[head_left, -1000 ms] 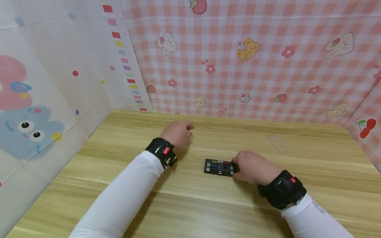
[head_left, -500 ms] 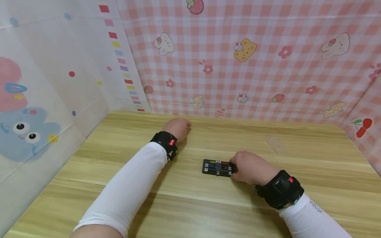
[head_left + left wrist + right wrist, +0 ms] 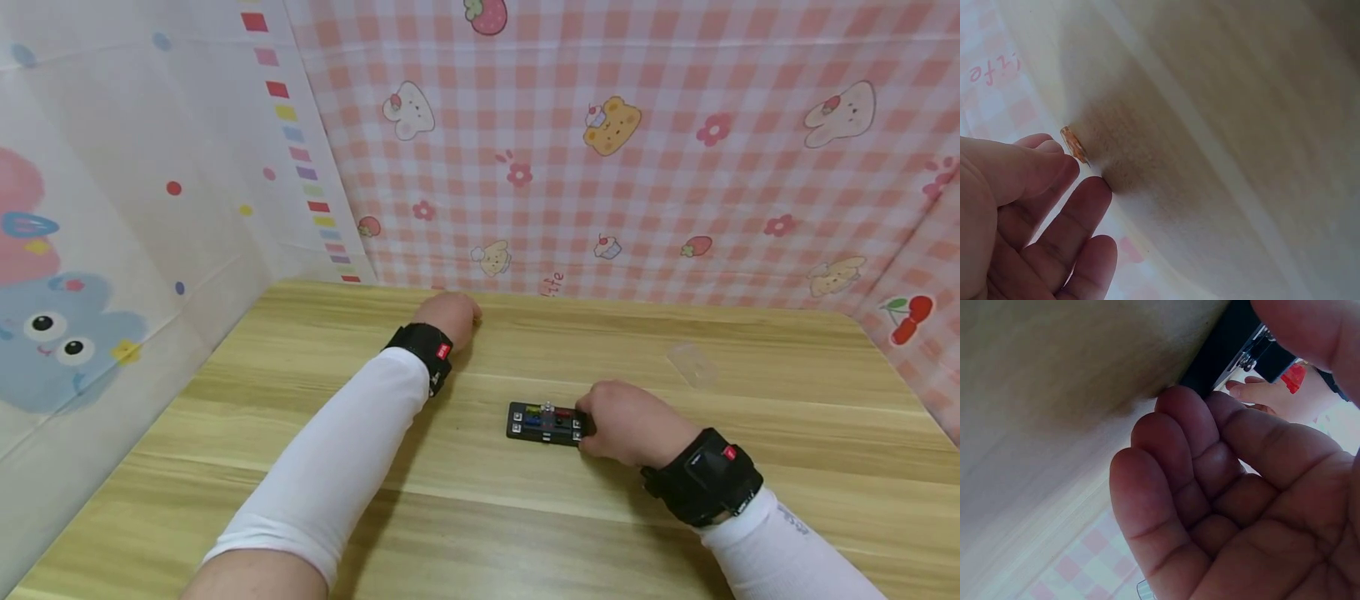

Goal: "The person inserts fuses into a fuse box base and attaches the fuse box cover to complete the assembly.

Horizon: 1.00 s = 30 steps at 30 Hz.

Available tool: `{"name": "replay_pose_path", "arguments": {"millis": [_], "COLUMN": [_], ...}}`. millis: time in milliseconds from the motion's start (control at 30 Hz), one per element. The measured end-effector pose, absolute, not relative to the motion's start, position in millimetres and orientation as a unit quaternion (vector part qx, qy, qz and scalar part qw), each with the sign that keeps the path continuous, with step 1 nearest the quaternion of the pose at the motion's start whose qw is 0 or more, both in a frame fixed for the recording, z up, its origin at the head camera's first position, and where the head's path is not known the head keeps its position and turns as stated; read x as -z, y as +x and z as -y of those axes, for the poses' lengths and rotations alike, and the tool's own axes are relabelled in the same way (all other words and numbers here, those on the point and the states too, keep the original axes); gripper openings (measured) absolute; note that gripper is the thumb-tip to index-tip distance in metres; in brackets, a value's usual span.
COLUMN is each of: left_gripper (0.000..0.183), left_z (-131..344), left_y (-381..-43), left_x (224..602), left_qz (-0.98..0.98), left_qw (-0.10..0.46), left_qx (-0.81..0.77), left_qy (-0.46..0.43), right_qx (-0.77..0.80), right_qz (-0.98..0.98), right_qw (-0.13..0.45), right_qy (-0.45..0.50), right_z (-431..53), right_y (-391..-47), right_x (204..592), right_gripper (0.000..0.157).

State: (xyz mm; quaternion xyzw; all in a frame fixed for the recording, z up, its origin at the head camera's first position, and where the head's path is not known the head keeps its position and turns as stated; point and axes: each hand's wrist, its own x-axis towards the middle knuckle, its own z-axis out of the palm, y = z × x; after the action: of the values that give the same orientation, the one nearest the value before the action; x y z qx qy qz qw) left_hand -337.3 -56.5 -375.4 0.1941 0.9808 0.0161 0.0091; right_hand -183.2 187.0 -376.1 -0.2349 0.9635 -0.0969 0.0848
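Note:
A small black fuse block with coloured blade fuses lies on the table, left of my right hand. That hand grips the block's right end between thumb and fingers, as the right wrist view also shows with the black block edge. My left hand reaches to the far side of the table, its fingers loosely bent. In the left wrist view, an orange blade fuse lies at the tips of thumb and forefinger; whether they touch it is unclear. From the head view the hand hides this fuse.
A thin clear plastic piece lies on the wooden table behind my right hand. Checked pink cloth hangs along the table's back edge, and a white printed cloth hangs at the left.
My left hand has moved slightly away from me toward the back edge, and its fingers have lowered to the table. My right hand keeps its hold on the fuse block. The head view has shifted slightly.

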Motion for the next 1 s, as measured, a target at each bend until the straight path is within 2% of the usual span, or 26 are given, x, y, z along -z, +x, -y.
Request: {"name": "replay_pose_path", "arguments": {"millis": [267,1000], "left_gripper": [0.026,0.021], "left_z": [55.9,51.7], "left_y": [-341.5,-353.5], "left_x": [375.1,385.1], "left_qz": [-0.977,-0.981], "left_qw": [0.0,-0.017], "left_qx": [0.026,0.032], "left_qy": [0.213,0.192], "right_qx": [0.094,0.095], "right_qz": [-0.964,-0.965], "right_qw": [0.088,0.088], "right_qy": [-0.232,-0.227], "right_z": [-187.1,-187.6], "right_y": [-183.1,-183.6], "right_x": [375.6,377.0], "right_gripper": [0.015,0.017]}}
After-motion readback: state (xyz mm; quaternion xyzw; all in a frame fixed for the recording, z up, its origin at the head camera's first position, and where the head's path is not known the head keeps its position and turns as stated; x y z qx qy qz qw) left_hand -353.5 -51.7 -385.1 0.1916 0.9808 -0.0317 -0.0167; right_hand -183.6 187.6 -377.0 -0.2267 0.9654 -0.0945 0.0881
